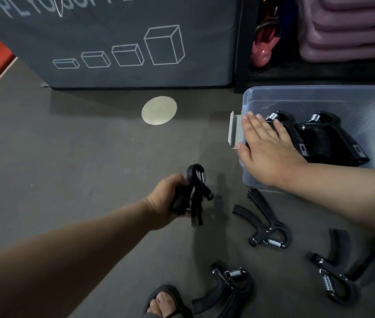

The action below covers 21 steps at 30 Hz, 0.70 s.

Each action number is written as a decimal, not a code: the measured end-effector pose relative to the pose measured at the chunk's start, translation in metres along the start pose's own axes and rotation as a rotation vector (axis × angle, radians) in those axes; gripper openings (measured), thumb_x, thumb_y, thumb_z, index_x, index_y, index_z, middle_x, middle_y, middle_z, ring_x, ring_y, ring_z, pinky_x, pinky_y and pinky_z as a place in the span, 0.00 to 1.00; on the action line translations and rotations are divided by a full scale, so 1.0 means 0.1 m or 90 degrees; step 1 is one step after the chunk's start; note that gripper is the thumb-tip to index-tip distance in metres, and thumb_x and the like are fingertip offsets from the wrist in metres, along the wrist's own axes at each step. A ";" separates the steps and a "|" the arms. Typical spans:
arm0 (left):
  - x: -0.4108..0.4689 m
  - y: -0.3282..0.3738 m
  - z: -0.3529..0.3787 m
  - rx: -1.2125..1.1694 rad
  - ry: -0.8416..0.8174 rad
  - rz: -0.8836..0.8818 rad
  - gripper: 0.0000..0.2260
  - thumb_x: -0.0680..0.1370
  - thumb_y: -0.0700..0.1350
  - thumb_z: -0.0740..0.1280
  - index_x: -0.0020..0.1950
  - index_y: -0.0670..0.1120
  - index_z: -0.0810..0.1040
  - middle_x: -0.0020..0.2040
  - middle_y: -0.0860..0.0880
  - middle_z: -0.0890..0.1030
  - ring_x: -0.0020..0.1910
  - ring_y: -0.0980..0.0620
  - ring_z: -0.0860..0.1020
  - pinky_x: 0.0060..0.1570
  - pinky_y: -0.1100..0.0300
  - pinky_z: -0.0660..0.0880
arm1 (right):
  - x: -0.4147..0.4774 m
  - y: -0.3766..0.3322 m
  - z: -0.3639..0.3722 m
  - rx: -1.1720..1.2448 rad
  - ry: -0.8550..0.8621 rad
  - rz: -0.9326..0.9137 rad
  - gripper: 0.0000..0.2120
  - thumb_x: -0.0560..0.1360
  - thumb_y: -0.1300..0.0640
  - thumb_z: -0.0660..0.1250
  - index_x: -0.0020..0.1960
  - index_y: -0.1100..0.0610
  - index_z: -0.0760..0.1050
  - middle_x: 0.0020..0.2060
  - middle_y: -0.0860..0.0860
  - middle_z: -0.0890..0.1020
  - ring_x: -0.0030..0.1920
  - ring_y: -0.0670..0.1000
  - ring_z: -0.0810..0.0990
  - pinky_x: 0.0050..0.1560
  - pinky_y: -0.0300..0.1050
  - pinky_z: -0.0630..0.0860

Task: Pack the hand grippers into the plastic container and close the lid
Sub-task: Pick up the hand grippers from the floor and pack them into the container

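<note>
A clear plastic container [253, 95] stands open on the grey floor at the right, with a grey latch [233, 130] on its left end. Inside lie black hand grippers [333, 138] side by side. My right hand [271, 152] lies flat with straight fingers over the container's left end, on top of a gripper there. My left hand [168, 203] grips a black hand gripper [197, 193] above the floor, left of the container. Three more grippers lie on the floor: one near the container [264, 223], one by my foot [230, 288], one at the right [336, 271].
A dark plyo box [122, 42] with white box drawings stands behind. A round pale floor marker [159, 110] lies in front of it. A pink kettlebell [263, 51] and stacked purple pads [352, 28] sit on a shelf behind the container. My sandalled foot [166, 301] is at the bottom.
</note>
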<state>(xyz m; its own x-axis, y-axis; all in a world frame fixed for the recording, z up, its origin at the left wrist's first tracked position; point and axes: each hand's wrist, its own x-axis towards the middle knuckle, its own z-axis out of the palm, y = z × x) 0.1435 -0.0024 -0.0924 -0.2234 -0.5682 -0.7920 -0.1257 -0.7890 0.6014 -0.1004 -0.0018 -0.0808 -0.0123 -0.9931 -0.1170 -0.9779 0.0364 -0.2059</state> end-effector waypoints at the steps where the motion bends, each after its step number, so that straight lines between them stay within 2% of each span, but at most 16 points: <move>1: 0.00 0.07 0.01 -0.086 -0.025 -0.008 0.19 0.72 0.48 0.60 0.56 0.37 0.76 0.46 0.36 0.76 0.44 0.35 0.78 0.54 0.41 0.73 | 0.00 0.00 0.00 0.000 -0.003 0.000 0.31 0.81 0.43 0.40 0.80 0.54 0.38 0.79 0.47 0.40 0.78 0.45 0.36 0.77 0.52 0.37; 3: -0.04 0.20 0.04 -0.171 -0.095 -0.013 0.20 0.73 0.47 0.60 0.62 0.39 0.74 0.49 0.36 0.75 0.42 0.36 0.80 0.56 0.41 0.74 | 0.00 0.00 0.00 0.001 -0.008 0.000 0.31 0.81 0.43 0.39 0.80 0.54 0.37 0.79 0.47 0.39 0.78 0.45 0.36 0.77 0.53 0.36; 6: -0.14 0.34 0.09 -0.189 -0.178 0.003 0.20 0.73 0.48 0.63 0.62 0.42 0.75 0.52 0.36 0.76 0.44 0.37 0.80 0.59 0.43 0.74 | 0.00 0.01 -0.01 0.001 -0.011 0.000 0.31 0.81 0.43 0.40 0.80 0.54 0.37 0.79 0.47 0.39 0.78 0.45 0.35 0.77 0.53 0.36; 9: -0.19 0.41 0.11 -0.199 -0.272 0.019 0.21 0.72 0.43 0.57 0.64 0.40 0.74 0.58 0.34 0.77 0.56 0.33 0.78 0.62 0.41 0.74 | -0.01 0.02 -0.02 0.011 -0.013 -0.004 0.31 0.81 0.43 0.40 0.80 0.53 0.36 0.79 0.46 0.39 0.77 0.44 0.35 0.77 0.53 0.36; 11: -0.21 0.46 0.13 -0.182 -0.303 0.032 0.23 0.74 0.42 0.54 0.67 0.39 0.73 0.61 0.34 0.77 0.60 0.33 0.77 0.56 0.44 0.78 | 0.00 0.02 -0.03 0.014 -0.017 -0.007 0.31 0.81 0.43 0.40 0.80 0.53 0.36 0.79 0.46 0.38 0.77 0.45 0.34 0.77 0.52 0.35; 13: -0.23 0.49 0.19 -0.138 -0.272 0.049 0.21 0.79 0.48 0.56 0.67 0.39 0.75 0.60 0.37 0.80 0.57 0.37 0.80 0.51 0.49 0.80 | 0.01 0.03 -0.03 0.018 -0.027 -0.011 0.31 0.81 0.43 0.40 0.80 0.53 0.35 0.79 0.46 0.37 0.77 0.45 0.32 0.77 0.52 0.35; 15: -0.21 0.51 0.28 -0.096 -0.213 0.083 0.23 0.82 0.57 0.57 0.66 0.42 0.77 0.54 0.41 0.83 0.50 0.42 0.83 0.46 0.52 0.82 | 0.02 0.05 -0.04 0.031 -0.037 -0.015 0.31 0.82 0.42 0.40 0.80 0.52 0.35 0.78 0.46 0.36 0.76 0.45 0.30 0.76 0.52 0.34; 17: -0.15 0.55 0.38 -0.085 -0.168 0.107 0.24 0.81 0.61 0.55 0.64 0.44 0.77 0.49 0.43 0.84 0.45 0.45 0.83 0.36 0.56 0.81 | 0.02 0.06 -0.05 0.051 -0.038 -0.022 0.31 0.82 0.42 0.41 0.80 0.52 0.36 0.78 0.47 0.35 0.76 0.45 0.30 0.76 0.51 0.33; 19: -0.08 0.61 0.50 -0.104 -0.150 0.111 0.26 0.81 0.63 0.56 0.63 0.44 0.77 0.47 0.43 0.82 0.43 0.47 0.80 0.25 0.62 0.74 | 0.00 0.07 -0.06 0.072 -0.037 -0.033 0.30 0.83 0.44 0.43 0.80 0.52 0.37 0.78 0.48 0.36 0.75 0.45 0.28 0.76 0.50 0.32; 21: -0.03 0.68 0.63 -0.133 -0.130 0.114 0.24 0.80 0.64 0.57 0.60 0.45 0.76 0.46 0.45 0.77 0.38 0.50 0.74 0.22 0.65 0.68 | -0.02 0.09 -0.07 0.101 -0.024 -0.064 0.29 0.83 0.48 0.47 0.81 0.53 0.43 0.79 0.48 0.37 0.76 0.45 0.29 0.76 0.49 0.31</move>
<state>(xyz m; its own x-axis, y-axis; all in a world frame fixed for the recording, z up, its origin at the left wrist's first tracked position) 0.0750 -0.0397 -0.0426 -0.4153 -0.6605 -0.6255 0.1289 -0.7234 0.6783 -0.1106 -0.0001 -0.0753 0.0946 -0.9878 -0.1235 -0.9284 -0.0427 -0.3692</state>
